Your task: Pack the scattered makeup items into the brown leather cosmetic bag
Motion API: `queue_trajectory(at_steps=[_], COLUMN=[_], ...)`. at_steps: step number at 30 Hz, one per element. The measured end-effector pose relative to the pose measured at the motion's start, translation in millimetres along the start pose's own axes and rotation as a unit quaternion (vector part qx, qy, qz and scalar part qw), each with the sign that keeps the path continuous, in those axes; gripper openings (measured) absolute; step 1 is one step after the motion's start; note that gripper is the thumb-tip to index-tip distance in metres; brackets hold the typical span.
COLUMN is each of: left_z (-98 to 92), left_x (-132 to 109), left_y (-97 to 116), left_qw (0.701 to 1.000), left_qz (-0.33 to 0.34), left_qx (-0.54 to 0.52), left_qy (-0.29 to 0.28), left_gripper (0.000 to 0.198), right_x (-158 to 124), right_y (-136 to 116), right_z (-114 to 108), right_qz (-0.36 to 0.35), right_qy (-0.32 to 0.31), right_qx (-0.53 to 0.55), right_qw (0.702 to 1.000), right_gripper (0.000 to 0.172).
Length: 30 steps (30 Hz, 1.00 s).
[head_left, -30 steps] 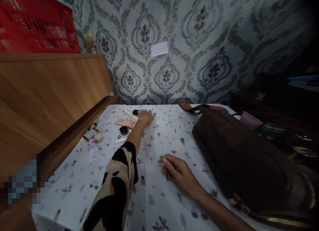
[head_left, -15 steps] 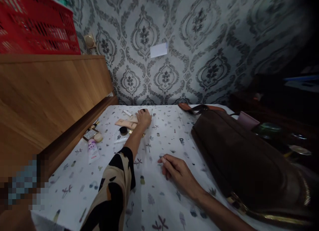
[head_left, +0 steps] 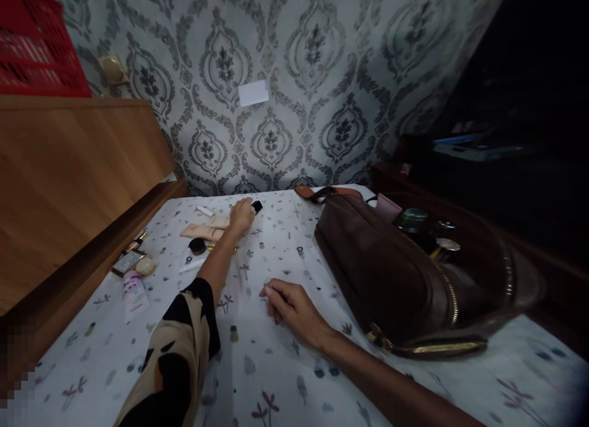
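My left hand (head_left: pixel 242 216) is closed around a small black-capped bottle (head_left: pixel 257 207) at the far part of the cloth-covered table; its body is mostly hidden by the fingers. Beside that hand lie peach-coloured tubes (head_left: pixel 202 232), a white tube (head_left: pixel 205 211), a round black-lidded jar (head_left: pixel 197 246) and a slim white item (head_left: pixel 192 265). A gold-coloured item (head_left: pixel 212 247) is partly covered by my left wrist. My right hand (head_left: pixel 291 307) rests on the cloth nearer to me, fingers loosely curled in, with nothing visible in them.
A brown bag (head_left: pixel 368 261) lies unzipped on the right, with a pink item (head_left: pixel 389 207) and a green item (head_left: pixel 413 219) at its opening. At the left are a purple-and-white tube (head_left: pixel 135 296), a round cream-coloured item (head_left: pixel 146 266), a glittery compact (head_left: pixel 127 262) and a wooden panel (head_left: pixel 83 181).
The view has turned to the right, showing more of the bag's opening. My left hand has shifted slightly right over the cloth with the black-capped bottle. My right hand stays curled on the cloth.
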<state>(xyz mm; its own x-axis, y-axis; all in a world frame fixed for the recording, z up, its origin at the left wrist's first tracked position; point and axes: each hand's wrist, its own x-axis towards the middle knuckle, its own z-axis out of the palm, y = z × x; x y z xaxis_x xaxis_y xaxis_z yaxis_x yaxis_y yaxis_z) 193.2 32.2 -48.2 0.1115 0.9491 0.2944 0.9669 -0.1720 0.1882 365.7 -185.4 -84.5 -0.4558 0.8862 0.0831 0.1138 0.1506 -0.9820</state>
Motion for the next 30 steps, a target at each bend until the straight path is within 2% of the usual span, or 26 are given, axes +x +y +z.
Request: queue_trajectory(at_steps=[5, 8, 12, 19, 23, 30], left_z=[1.4, 7.1, 16.2, 12.7, 12.9, 10.0], left_x=[1, -3, -14, -29, -35, -61], left_y=[21, 30, 31, 31, 41, 57], left_qw=[1.000, 1.000, 1.000, 0.996, 0.993, 0.985], left_qz=[0.026, -0.005, -0.026, 0.069, 0.089, 0.141], left_qx=[-0.013, -0.007, -0.004, -0.059, -0.074, -0.084], left_qy=[-0.002, 0.010, -0.013, -0.024, -0.026, -0.053], left_gripper=[0.035, 0.041, 0.041, 0.032, 0.030, 0.029], right_x=[0, 0, 1, 4, 5, 4], right_y=[-2, 0, 4, 5, 5, 5], right_z=[1, 1, 1, 1, 0, -1], right_qz=[-0.005, -0.006, -0.013, -0.011, -0.007, -0.012], right_qy=[0.004, 0.003, 0.003, 0.010, 0.013, 0.015], right_qx=[0.005, 0.005, 0.005, 0.040, 0.069, 0.097], right_qw=[1.000, 1.000, 1.000, 0.999, 0.998, 0.995], right_gripper=[0.030, 0.029, 0.029, 0.031, 0.034, 0.034])
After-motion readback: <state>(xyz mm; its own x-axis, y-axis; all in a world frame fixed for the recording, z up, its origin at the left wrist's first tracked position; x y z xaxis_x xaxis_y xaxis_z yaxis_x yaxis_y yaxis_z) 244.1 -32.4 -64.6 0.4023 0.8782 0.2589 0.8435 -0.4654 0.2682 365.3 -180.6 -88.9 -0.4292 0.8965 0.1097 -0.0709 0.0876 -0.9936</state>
